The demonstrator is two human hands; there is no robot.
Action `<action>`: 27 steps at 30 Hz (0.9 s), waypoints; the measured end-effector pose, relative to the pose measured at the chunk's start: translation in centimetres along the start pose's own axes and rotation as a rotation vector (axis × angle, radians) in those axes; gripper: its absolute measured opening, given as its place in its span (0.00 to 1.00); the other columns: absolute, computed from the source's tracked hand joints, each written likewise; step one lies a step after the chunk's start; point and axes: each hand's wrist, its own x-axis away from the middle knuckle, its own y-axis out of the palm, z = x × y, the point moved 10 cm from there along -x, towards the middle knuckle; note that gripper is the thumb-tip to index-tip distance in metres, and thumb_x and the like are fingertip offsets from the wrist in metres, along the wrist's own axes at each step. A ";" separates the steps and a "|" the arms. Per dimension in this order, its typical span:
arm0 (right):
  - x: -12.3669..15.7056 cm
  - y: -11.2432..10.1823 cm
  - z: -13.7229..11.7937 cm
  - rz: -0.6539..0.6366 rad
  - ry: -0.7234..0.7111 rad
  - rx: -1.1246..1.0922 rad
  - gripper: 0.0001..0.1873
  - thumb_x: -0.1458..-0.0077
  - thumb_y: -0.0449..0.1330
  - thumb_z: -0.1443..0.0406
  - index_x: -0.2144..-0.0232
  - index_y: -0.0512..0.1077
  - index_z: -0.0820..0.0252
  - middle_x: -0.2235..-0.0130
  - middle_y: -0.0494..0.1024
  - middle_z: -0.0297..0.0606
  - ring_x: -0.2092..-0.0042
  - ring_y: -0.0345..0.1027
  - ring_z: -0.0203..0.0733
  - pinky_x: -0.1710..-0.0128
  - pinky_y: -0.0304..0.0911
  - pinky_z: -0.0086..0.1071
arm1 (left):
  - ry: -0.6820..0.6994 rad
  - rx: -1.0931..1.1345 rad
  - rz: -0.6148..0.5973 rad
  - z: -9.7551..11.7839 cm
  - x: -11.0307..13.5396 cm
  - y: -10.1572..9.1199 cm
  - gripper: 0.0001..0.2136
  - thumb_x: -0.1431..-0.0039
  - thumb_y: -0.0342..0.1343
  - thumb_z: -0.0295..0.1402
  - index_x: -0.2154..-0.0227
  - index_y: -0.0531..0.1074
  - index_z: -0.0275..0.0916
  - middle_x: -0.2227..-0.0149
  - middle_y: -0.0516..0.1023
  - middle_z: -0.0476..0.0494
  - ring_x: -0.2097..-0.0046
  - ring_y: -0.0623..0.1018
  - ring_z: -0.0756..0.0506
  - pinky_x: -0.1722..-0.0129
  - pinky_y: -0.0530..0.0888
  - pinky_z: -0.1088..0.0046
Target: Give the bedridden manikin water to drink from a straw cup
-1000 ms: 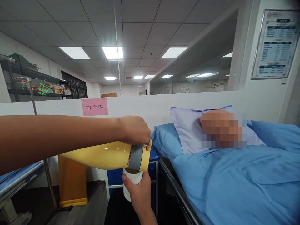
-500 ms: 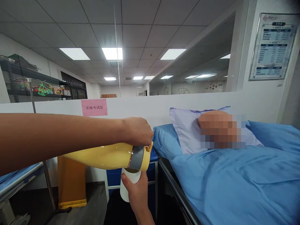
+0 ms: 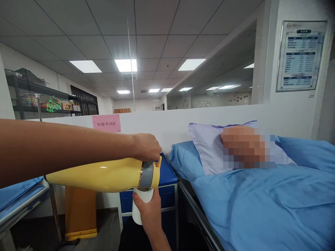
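A yellow thermos jug [image 3: 104,176] with a grey band near its top lies almost level across the view, its mouth end to the right. My left hand [image 3: 147,147] grips it from above near that end; the fingers are partly hidden behind the wrist and jug. Right under the jug's mouth is a white cup [image 3: 138,212], nearly upright. Around the cup closes my right hand [image 3: 151,211], thumb on the near side and other fingers out of sight. The jug hides part of the cup's rim, and I cannot make out any liquid flowing.
Behind the hands stands a blue bedside cabinet [image 3: 167,176]. On the right is a bed with a blue quilt [image 3: 261,202], a dark side rail [image 3: 196,216] and a person's blurred head on a pillow [image 3: 201,143]. A metal pole [image 3: 54,209] and an orange board [image 3: 80,212] stand left.
Jug, cup and both hands have shifted a little to the left in view. More of the blue cabinet top shows. The grips stay the same.
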 end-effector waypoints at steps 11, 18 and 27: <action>0.0 0.2 -0.3 -0.012 -0.031 0.003 0.22 0.58 0.67 0.61 0.59 0.70 0.57 0.66 0.80 0.34 0.65 0.73 0.43 0.65 0.68 0.32 | -0.072 0.052 0.055 -1.6 0.0 0.2 0.07 0.43 0.56 0.23 0.70 0.78 0.38 0.72 0.80 0.41 0.71 0.76 0.46 0.74 0.64 0.71; 0.2 0.5 -1.0 -0.036 -0.059 -0.035 0.22 0.57 0.67 0.60 0.58 0.70 0.57 0.65 0.81 0.34 0.65 0.74 0.44 0.64 0.68 0.33 | -0.065 0.028 0.057 -1.4 0.1 -0.5 0.07 0.43 0.56 0.24 0.71 0.77 0.38 0.74 0.80 0.41 0.74 0.75 0.46 0.77 0.60 0.70; 0.2 0.2 -1.5 -0.028 -0.063 -0.042 0.24 0.56 0.67 0.60 0.55 0.70 0.57 0.62 0.81 0.36 0.63 0.75 0.45 0.63 0.69 0.34 | -0.055 0.005 0.031 -1.0 -0.2 -1.0 0.07 0.42 0.56 0.26 0.63 0.79 0.37 0.69 0.82 0.39 0.72 0.76 0.46 0.75 0.63 0.71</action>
